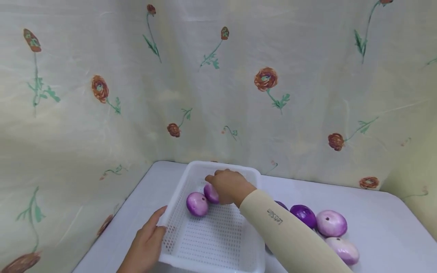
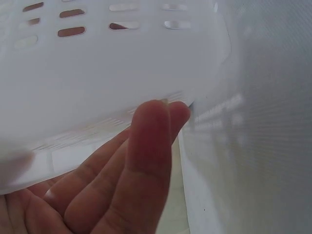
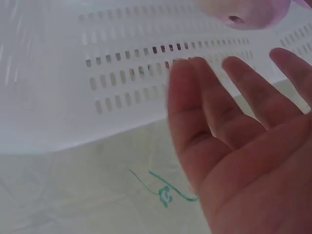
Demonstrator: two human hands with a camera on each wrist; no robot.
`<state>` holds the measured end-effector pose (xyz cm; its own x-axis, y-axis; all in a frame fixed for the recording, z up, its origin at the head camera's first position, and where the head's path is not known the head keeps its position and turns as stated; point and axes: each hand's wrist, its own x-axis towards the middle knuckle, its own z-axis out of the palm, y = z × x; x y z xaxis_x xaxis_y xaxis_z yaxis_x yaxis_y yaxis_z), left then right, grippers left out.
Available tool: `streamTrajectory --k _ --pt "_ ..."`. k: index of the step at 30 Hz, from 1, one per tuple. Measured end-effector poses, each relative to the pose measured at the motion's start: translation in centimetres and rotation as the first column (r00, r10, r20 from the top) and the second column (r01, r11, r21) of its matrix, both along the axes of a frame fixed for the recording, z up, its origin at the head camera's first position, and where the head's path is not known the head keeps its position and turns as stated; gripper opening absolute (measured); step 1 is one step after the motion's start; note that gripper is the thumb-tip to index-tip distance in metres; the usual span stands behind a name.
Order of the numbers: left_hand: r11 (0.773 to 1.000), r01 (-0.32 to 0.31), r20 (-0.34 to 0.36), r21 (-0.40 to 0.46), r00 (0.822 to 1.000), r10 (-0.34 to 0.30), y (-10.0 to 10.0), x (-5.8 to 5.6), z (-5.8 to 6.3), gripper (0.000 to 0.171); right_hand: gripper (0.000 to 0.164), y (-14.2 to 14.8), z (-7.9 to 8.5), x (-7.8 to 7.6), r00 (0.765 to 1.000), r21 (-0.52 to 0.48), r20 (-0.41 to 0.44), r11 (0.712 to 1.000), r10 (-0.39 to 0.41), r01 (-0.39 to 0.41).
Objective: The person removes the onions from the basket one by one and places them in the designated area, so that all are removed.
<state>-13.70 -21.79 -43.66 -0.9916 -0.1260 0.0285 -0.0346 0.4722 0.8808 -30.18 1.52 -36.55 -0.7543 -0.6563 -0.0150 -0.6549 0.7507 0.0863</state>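
A white perforated plastic basket stands on the table, with two purple onions inside: one onion lies in plain sight, the other onion is partly behind my right hand. That hand is over the far part of the basket. In the right wrist view its fingers are extended and slightly bent, with nothing between them, and an onion sits beyond the fingertips. My left hand grips the basket's left side, thumb and fingers at the rim, as the left wrist view also shows.
Right of the basket, several more onions lie on the white table: a dark purple onion, a paler onion and a whitish onion. My right sleeve partly covers this group. A flower-patterned curtain hangs behind the table.
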Motion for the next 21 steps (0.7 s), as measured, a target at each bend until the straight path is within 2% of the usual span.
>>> streamTrajectory --k 2,4,8,10,14,21 --pt "1.0 0.002 -0.002 0.011 1.0 -0.002 0.1 0.0 -0.1 0.052 0.047 0.1 -0.3 0.0 1.0 0.011 0.0 1.0 -0.01 0.01" --pt "1.0 0.001 0.002 0.02 1.0 -0.001 0.3 0.0 -0.2 0.052 0.044 0.2 -0.7 -0.1 1.0 0.024 -0.005 1.0 -0.011 0.011" --pt "1.0 -0.006 0.013 0.011 1.0 0.005 0.4 0.1 -0.3 0.054 0.016 0.2 -1.6 -0.3 0.999 0.033 -0.033 0.999 0.009 -0.008" --pt "1.0 -0.007 0.01 0.004 1.0 0.007 0.4 0.1 -0.3 0.054 0.01 0.1 -2.0 -0.5 0.999 0.037 -0.043 0.999 0.012 -0.011" --pt "1.0 -0.007 -0.01 -0.014 1.0 0.007 0.2 0.0 -0.2 0.053 0.018 -0.3 -2.3 -0.7 0.999 0.055 -0.041 0.998 -0.007 0.009" --pt "1.0 -0.003 -0.029 -0.023 1.0 0.002 0.2 -0.2 0.1 0.053 0.046 -0.5 -2.2 -0.6 0.999 0.09 -0.024 0.995 -0.031 0.033"
